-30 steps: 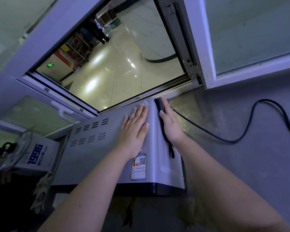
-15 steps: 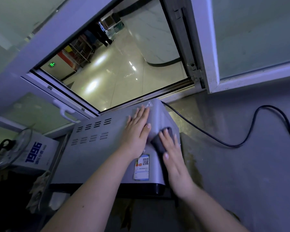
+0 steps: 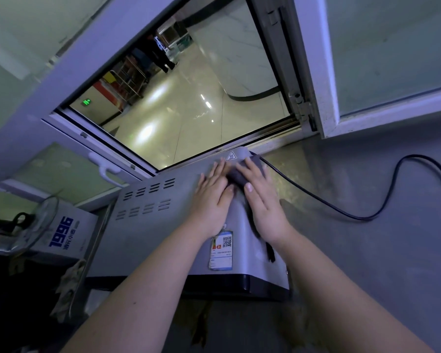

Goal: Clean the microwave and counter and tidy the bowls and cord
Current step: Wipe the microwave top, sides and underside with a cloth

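change: half a second back the right hand [image 3: 262,200] and its dark grey cloth [image 3: 237,175] sat midway along the right edge of the silver metal microwave [image 3: 158,230]; now both are up at the far right corner, beside the triangular heat-warning sticker [image 3: 231,156]. the left hand [image 3: 211,202] has stayed flat in the same spot.
left hand: palm down on the microwave's top, fingers straight and together, gripping nothing.
right hand: fingers stretched out over the cloth, pressing it onto the rounded top-right edge; thumb tip lies against the cloth, close to the left thumb.
cloth: under the right fingers, showing between the two hands and past the right fingertips.
microwave: under both hands, its vent slots off to the left of the left hand, the white qr-code label [image 3: 222,248] just below the left wrist.
cord: thin black cord [image 3: 367,217] comes out just beyond the right fingertips and loops away to the right over the grey counter [image 3: 392,263].
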The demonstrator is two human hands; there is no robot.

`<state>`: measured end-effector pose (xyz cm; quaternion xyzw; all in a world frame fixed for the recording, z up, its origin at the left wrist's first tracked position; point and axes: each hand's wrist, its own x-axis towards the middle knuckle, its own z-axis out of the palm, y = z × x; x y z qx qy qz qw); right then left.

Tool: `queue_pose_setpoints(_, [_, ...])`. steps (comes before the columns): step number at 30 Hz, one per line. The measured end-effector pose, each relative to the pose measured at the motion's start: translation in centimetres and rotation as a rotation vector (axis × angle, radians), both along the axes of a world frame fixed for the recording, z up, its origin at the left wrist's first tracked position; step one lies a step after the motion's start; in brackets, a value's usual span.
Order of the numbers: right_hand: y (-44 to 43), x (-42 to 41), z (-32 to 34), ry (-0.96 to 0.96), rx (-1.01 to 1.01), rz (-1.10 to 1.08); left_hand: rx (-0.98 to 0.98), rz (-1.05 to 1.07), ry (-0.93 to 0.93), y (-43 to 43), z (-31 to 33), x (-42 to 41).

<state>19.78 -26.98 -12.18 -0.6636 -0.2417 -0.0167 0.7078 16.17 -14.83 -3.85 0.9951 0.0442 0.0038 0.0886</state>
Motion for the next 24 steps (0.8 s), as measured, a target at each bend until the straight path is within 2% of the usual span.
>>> queue_pose_setpoints(3, [-2.0, -5.0, -0.3, 0.018, 0.052, 0.012, -0.056, 0.064, -0.061, 0.1, -0.2, -0.1])
queue_pose_setpoints(7, [-4.2, -11.2, -0.4, 0.021, 0.060, 0.084, -0.030, 0.147, -0.103, 0.2, -0.3, -0.3])
queue_pose_setpoints(10, [-4.6, -13.1, -0.7, 0.019, 0.058, 0.105, -0.014, 0.184, -0.072, 0.3, -0.3, -0.3])
queue_pose_setpoints(17, [-0.5, -1.2, 0.6, 0.072, 0.024, 0.009, 0.079, 0.090, 0.138, 1.5, 0.7, 0.3])
queue_pose_setpoints(20, [1.2, 3.6, 1.4, 0.137, 0.017, -0.005, 0.116, 0.033, 0.110, 2.0, 0.7, -0.1])
queue_pose_setpoints(24, [1.8, 5.5, 1.5, 0.193, 0.052, -0.013, 0.015, 0.025, 0.008, 1.8, 0.3, -0.4])
